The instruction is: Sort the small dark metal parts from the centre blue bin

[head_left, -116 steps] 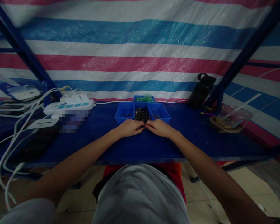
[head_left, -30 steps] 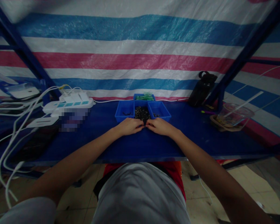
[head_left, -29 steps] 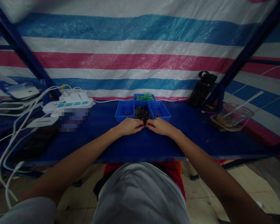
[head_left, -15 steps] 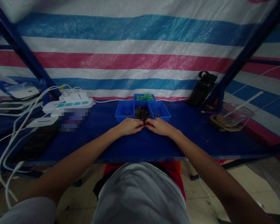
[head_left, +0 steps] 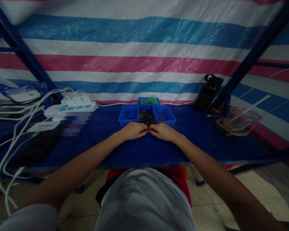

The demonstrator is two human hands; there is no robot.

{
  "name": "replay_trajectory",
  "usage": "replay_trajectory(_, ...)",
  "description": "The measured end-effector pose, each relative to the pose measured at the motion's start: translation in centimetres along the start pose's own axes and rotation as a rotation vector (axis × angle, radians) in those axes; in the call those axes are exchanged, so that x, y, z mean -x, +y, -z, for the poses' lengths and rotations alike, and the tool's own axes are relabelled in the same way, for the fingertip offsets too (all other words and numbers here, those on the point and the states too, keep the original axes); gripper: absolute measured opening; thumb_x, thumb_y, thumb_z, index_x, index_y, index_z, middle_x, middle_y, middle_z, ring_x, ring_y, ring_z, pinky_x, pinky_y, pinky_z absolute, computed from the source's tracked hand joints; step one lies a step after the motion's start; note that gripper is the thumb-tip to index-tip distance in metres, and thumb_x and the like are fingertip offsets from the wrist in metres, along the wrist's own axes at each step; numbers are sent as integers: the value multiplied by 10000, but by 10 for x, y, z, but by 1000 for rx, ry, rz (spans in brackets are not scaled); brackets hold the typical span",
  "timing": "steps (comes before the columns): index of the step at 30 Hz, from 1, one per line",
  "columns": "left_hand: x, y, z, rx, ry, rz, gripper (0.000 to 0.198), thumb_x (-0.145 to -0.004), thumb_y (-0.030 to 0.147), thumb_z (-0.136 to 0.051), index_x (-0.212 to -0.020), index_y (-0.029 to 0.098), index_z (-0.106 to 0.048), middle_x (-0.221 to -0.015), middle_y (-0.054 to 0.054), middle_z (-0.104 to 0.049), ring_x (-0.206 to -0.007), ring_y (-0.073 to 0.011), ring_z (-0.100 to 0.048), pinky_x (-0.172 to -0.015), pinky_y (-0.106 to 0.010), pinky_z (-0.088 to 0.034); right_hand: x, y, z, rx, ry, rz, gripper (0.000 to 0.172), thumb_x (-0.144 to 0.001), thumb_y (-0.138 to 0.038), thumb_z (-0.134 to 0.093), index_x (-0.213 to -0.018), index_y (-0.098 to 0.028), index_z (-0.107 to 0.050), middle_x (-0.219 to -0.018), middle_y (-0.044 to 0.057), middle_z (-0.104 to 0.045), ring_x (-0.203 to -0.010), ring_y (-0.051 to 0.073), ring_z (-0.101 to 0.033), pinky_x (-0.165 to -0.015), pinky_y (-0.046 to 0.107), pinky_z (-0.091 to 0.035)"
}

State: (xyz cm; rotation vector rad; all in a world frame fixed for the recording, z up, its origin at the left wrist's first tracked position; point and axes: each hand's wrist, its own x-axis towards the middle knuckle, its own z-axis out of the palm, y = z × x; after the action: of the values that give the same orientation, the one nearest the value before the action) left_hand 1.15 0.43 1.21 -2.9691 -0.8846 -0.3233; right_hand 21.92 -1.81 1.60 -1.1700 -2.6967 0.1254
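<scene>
My left hand (head_left: 134,131) and my right hand (head_left: 164,131) meet fingertip to fingertip at the front of the blue trays, both with fingers pinched. Whatever they hold is too small to make out. Just beyond the fingertips, the middle tray is filled with small dark and shiny parts (head_left: 146,117). The left blue tray (head_left: 121,118) holds a few dark pieces. In the right blue tray (head_left: 171,119) lie a few small brownish pieces near its front. A back blue tray (head_left: 139,100) contains green items (head_left: 149,100).
At left on the blue table (head_left: 144,154) sit a white power strip (head_left: 72,109), white cables (head_left: 14,141) and several phones (head_left: 9,112). To the right stand a black bottle (head_left: 208,92) and a clear plastic cup (head_left: 245,115). A striped sheet (head_left: 139,64) hangs behind.
The right fingertips have shifted slightly left, closer to the left fingertips. The trays and other things stay in place.
</scene>
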Motion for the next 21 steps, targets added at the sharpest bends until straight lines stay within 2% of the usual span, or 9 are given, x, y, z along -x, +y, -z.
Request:
replay_trajectory(6,0,-1,-1,11,-18,8,208,-913,307,-431,-930,187,-599,-851,-18,-631,-719,-127,-597,-614,-213,-403,-1,-1,1,-7,-1,-13,166,-909,-268,-474,-927,-153,-593,-790,46,-652,-712,137,-582,-627,224,-315)
replay_trajectory(13,-2,1,2,5,-44,4,174,-899,277,-447,-939,192,-594,-868,-22,-650,-748,-140,-616,-615,-213,-409,-1,-3,1,-153,40,-3,108,-868,-198,-505,-908,-152,-593,-781,30,-648,-713,125,-577,-645,211,-344)
replay_trajectory(17,-7,-1,10,54,-152,1,167,-876,253,-471,-952,187,-603,-817,-28,-664,-712,-152,-621,-597,-224,-407,-1,-5,10,-252,-29,48,102,-823,-144,-528,-900,-145,-594,-752,13,-630,-641,103,-547,-606,200,-344)
replay_trajectory(21,-11,1,19,144,-306,-22,149,-836,212,-492,-820,149,-626,-715,-37,-654,-574,-126,-571,-541,-220,-392,-1,-9,29,-296,-139,60,111,-781,-105,-556,-871,-155,-597,-670,-18,-594,-581,92,-516,-576,195,-330)
